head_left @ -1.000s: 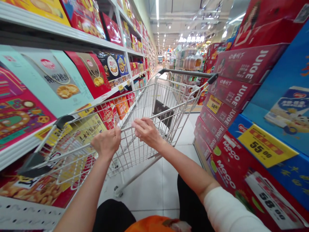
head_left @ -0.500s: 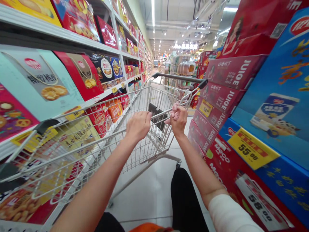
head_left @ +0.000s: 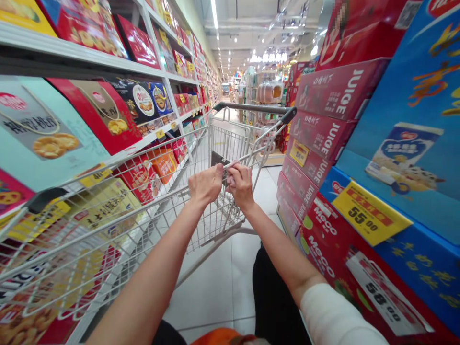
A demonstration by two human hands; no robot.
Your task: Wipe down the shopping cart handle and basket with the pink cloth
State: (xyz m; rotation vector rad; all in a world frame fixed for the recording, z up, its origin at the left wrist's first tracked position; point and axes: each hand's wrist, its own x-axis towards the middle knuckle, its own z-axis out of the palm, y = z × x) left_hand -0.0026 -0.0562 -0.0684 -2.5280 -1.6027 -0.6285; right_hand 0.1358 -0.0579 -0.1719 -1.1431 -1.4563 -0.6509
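Observation:
A metal wire shopping cart (head_left: 168, 201) stands crosswise in front of me, its grey handle bar (head_left: 253, 108) at the far end. My left hand (head_left: 206, 184) is closed on the cart's top side rail, thumb pointing along it. Right beside it, my right hand (head_left: 241, 186) is closed around a crumpled pink cloth (head_left: 232, 178) and presses it on the same rail. The fingers hide most of the cloth. A dark panel (head_left: 218, 160) on the cart shows behind the hands.
Shelves of boxed snacks (head_left: 86, 120) run close along the left, behind the cart. Stacked red juice cartons (head_left: 323, 96) and a blue display box (head_left: 406, 158) with a yellow price tag (head_left: 372, 212) rise close on the right. White tiled floor (head_left: 212, 294) lies below; my dark-clad leg (head_left: 275, 297) is bent.
My right hand has moved left along the rail with the pink cloth, up close to my left hand. The left hand keeps its grip. The view has shifted slightly to the right.

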